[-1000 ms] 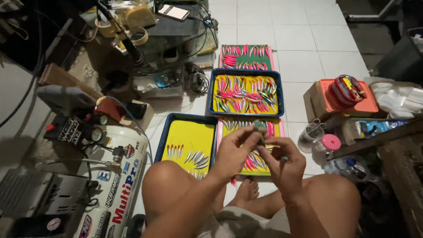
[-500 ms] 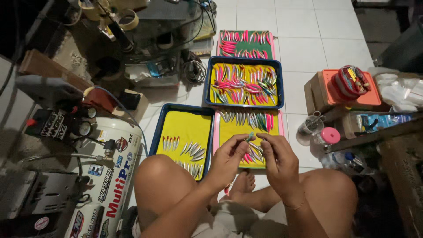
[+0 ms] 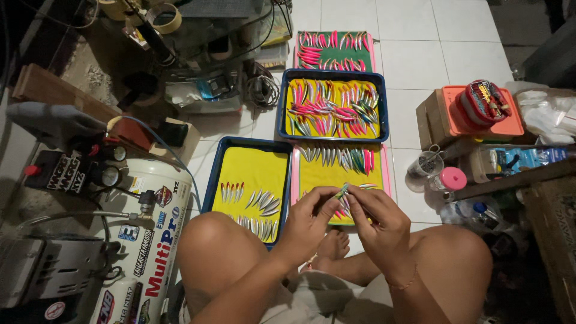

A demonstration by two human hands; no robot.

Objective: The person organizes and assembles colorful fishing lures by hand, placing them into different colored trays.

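I've got both hands pinched on one small fishing lure [image 3: 342,192], held over the pink tray [image 3: 295,180] at 6 o'clock. Left hand [image 3: 309,222] fingers closed on its lower end, right hand [image 3: 381,225] fingertips closed at the tip. Looks light, stiff, glossy, likely slippery; best held by the flanks. Blue tray [image 3: 211,180] at 9 o'clock holds silver lure blanks. Far blue tray [image 3: 282,108] at 12 holds painted lures, green tray [image 3: 336,57] beyond holds pink ones.
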